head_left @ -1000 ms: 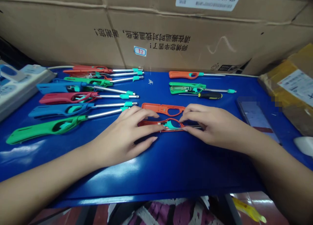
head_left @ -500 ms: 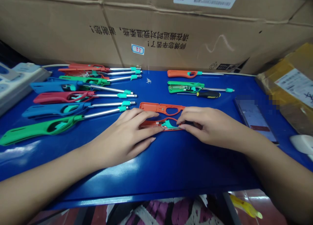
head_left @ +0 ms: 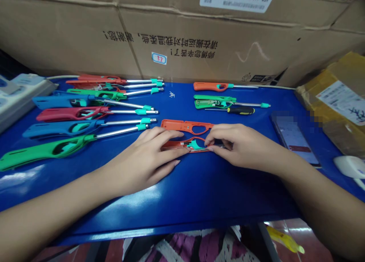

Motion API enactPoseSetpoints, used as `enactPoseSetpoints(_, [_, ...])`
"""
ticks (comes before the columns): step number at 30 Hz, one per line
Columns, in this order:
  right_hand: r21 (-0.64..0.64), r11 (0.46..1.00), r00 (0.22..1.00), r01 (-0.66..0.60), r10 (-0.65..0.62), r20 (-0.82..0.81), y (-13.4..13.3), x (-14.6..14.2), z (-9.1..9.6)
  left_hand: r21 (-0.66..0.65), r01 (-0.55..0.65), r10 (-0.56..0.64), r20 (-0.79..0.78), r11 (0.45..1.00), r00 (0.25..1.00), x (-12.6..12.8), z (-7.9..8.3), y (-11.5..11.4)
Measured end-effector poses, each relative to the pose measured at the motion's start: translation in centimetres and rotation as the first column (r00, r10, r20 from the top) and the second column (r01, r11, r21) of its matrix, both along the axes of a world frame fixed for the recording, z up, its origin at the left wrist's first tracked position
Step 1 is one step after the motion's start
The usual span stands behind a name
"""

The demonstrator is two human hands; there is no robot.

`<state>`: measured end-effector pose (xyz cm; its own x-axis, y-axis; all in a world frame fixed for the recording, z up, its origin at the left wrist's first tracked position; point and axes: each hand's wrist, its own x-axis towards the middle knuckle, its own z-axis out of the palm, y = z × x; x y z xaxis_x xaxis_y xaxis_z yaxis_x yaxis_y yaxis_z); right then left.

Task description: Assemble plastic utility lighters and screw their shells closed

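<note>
An opened orange gas lighter (head_left: 201, 139) lies on the blue table with its inside facing up. A teal trigger (head_left: 194, 144) and thin parts show in it. My left hand (head_left: 154, 155) rests over its handle end, steadying it with fingers on both sides. At the neck end my right hand (head_left: 235, 146) is closed, thumb and fingertips pinching the lighter there; small parts under the fingertips are hidden. A short bit of metal tube shows beneath that palm. Just behind lies the separate orange cover half (head_left: 182, 124), near the fingers of both hands.
Several coloured lighters (head_left: 71, 113) lie in rows at left, beside a white power strip (head_left: 28, 91). At back right are an orange lighter (head_left: 209, 86), an opened green lighter (head_left: 213, 102), a screwdriver (head_left: 241, 110) and a phone (head_left: 295, 140). A large carton (head_left: 85, 45) stands behind.
The right fingertips have shifted slightly at the lighter's neck, and more of the metal tube shows under the hand. The left hand stays in place; the view has moved a little.
</note>
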<state>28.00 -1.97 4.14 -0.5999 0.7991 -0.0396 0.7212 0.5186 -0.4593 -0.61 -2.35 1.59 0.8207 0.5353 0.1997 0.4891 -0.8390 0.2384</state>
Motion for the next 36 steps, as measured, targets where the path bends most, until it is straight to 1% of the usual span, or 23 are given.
enactPoseSetpoints(4, [0.003, 1.000, 1.000, 0.014, -0.014, -0.020, 0.2, 0.3, 0.4, -0.017, -0.004, 0.005, 0.072, 1.000, 0.997, 0.0, 0.1, -0.1])
enactPoseSetpoints(7, [0.033, 0.998, 0.998, 0.058, -0.056, -0.042, 0.5, 1.0, 0.9, -0.028, -0.043, 0.046, 0.126, 0.999, 0.991, -0.1, 0.3, -0.1])
enactPoseSetpoints(10, [0.036, 0.998, 0.998, 0.054, -0.053, -0.023, 0.9, 1.7, 1.3, -0.031, -0.083, 0.087, 0.129, 0.996, 0.988, -0.2, 0.7, 0.1])
enactPoseSetpoints(14, [-0.003, 1.000, 1.000, 0.023, -0.023, -0.004, 1.1, 2.0, 1.3, -0.035, -0.089, 0.093, 0.130, 0.995, 0.987, -0.3, 0.7, 0.5])
enactPoseSetpoints(18, [-0.036, 0.999, 0.999, -0.027, 0.028, 0.017, 1.1, 2.0, 1.1, -0.047, -0.072, 0.079, 0.172, 0.996, 0.982, -0.4, 0.4, 0.8])
enactPoseSetpoints(22, [0.000, 0.996, 0.994, -0.093, 0.093, 0.049, 1.0, 2.0, 1.1, -0.060, -0.048, 0.059, 0.202, 0.997, 0.978, -0.4, 0.2, 0.8])
enactPoseSetpoints(26, [0.060, 0.985, 0.981, -0.159, 0.151, 0.118, 0.7, 1.7, 1.1, -0.036, -0.024, 0.031, 0.204, 0.999, 0.978, -0.4, 0.2, 0.9])
enactPoseSetpoints(33, [0.117, 0.975, 0.941, -0.189, 0.146, 0.307, 0.0, 1.7, 1.5, 0.007, -0.026, 0.024, 0.195, 1.000, 0.980, -0.6, 0.0, 1.1])
enactPoseSetpoints(34, [0.114, 0.975, 0.938, -0.192, 0.148, 0.314, 0.0, 1.8, 1.5, 0.011, -0.027, 0.024, 0.194, 1.000, 0.981, -0.6, 0.0, 1.1])
enactPoseSetpoints(36, [0.094, 0.980, 0.952, -0.173, 0.141, 0.273, 0.1, 1.8, 1.5, 0.015, -0.026, 0.022, 0.195, 1.000, 0.981, -0.5, 0.0, 1.1])
